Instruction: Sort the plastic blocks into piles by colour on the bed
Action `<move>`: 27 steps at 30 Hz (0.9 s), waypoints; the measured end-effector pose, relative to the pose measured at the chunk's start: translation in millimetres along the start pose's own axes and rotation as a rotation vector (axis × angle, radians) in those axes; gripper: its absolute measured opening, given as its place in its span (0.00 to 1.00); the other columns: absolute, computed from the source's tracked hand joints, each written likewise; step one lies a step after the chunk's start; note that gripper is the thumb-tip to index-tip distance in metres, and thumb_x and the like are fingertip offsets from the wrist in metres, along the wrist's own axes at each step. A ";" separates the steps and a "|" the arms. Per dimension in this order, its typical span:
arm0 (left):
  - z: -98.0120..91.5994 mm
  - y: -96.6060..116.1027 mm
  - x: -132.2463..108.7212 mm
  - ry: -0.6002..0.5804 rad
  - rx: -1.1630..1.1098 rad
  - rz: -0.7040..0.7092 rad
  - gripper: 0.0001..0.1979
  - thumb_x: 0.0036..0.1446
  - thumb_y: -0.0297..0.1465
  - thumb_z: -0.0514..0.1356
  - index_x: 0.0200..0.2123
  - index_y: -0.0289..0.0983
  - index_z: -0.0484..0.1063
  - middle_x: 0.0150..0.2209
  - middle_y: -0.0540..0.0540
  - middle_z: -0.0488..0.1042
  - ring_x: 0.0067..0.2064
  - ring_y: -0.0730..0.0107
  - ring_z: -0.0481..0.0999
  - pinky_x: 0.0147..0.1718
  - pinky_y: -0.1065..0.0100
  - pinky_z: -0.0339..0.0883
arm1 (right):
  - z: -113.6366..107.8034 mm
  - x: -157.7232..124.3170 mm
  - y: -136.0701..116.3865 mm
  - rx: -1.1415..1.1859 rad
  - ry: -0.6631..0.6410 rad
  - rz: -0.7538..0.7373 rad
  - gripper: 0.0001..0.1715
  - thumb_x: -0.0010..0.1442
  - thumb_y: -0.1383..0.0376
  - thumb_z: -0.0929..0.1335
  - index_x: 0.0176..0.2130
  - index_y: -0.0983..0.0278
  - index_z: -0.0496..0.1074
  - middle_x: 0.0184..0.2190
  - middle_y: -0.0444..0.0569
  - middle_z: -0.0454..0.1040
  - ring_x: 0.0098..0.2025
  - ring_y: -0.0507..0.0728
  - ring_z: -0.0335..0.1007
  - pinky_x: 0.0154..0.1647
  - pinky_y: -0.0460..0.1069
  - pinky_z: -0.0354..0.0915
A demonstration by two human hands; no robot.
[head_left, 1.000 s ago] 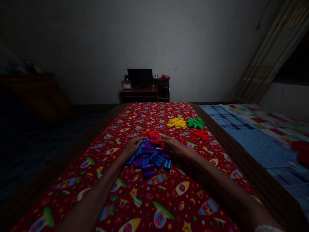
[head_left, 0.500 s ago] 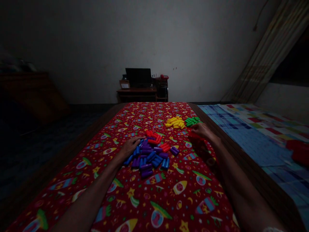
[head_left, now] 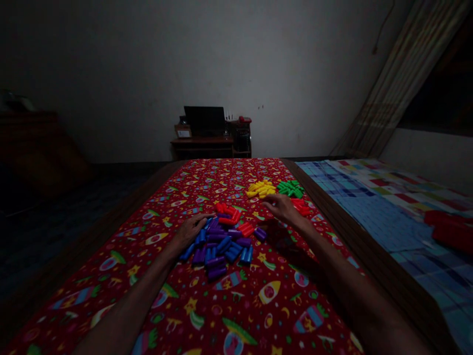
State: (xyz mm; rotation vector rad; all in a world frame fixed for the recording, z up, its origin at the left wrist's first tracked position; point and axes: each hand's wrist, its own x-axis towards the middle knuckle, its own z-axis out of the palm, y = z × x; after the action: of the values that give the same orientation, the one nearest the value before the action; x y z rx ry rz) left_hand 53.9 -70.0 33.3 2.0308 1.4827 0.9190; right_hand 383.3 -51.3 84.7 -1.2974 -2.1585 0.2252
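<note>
A mixed heap of short rounded plastic pieces lies on the red patterned cloth, with purple pieces, blue pieces and red pieces jumbled together. My left hand rests along the heap's left side, fingers stretched out and touching its edge. Above the cloth to the right of the heap, my right hand hovers with fingers loosely bent, nothing visible in them. Behind that hand sits a small red group, partly hidden. Farther back are a yellow pile and a green pile.
The cloth covers a long brown-edged surface. A bed with blue checked bedding adjoins it on the right. Against the far wall stands a desk with a dark monitor. A wooden cabinet is at the left.
My right hand has moved left from the small red group toward the mixed heap, uncovering red pieces there. My left hand stays beside the heap. The view has shifted slightly.
</note>
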 end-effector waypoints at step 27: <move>0.5 2.3 1.6 0.026 0.030 -0.040 0.33 0.50 0.53 0.49 0.45 0.36 0.78 0.48 0.41 0.78 0.51 0.54 0.75 0.52 0.59 0.66 | -38.0 2.3 62.8 0.151 0.117 0.219 0.16 0.51 0.70 0.66 0.39 0.66 0.79 0.38 0.51 0.80 0.39 0.57 0.76 0.42 0.50 0.69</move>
State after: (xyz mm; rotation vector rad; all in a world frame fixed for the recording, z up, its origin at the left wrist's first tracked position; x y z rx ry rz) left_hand 56.0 -69.2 34.9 2.0096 1.5544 0.9154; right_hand 451.1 -23.5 88.9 -1.4215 -1.8645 0.3836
